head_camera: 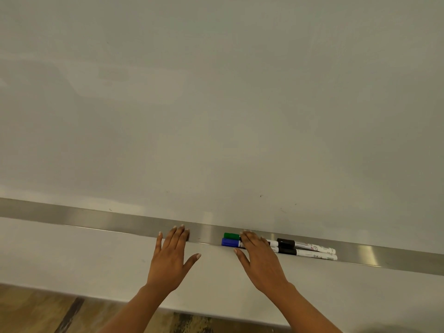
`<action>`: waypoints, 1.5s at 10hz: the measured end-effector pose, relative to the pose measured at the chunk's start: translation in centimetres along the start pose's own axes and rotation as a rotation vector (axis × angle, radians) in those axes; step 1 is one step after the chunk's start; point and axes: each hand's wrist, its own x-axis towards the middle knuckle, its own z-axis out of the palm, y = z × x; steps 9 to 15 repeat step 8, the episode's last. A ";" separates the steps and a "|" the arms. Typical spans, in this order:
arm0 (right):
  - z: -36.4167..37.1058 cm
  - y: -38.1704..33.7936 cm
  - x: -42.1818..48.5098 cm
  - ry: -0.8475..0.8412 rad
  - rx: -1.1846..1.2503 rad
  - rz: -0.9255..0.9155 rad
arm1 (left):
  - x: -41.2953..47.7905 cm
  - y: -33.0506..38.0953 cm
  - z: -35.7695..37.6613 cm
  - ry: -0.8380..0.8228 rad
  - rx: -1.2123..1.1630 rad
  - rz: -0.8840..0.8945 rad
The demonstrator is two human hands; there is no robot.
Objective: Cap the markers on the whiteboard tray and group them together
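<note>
Neither hand grips anything: my left hand lies flat at the tray, my right hand rests open-fingered over the capped markers. I'd nudge them snug, pushing gently sideways.

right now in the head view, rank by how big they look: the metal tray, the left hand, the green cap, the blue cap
1. metal tray
2. left hand
3. blue cap and green cap: look alike, and the right hand partly covers them.
</note>
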 end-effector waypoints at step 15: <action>-9.5 -9.9 -4.8 -0.479 -0.155 -0.208 | 5.7 -3.4 -19.5 0.633 -0.059 0.129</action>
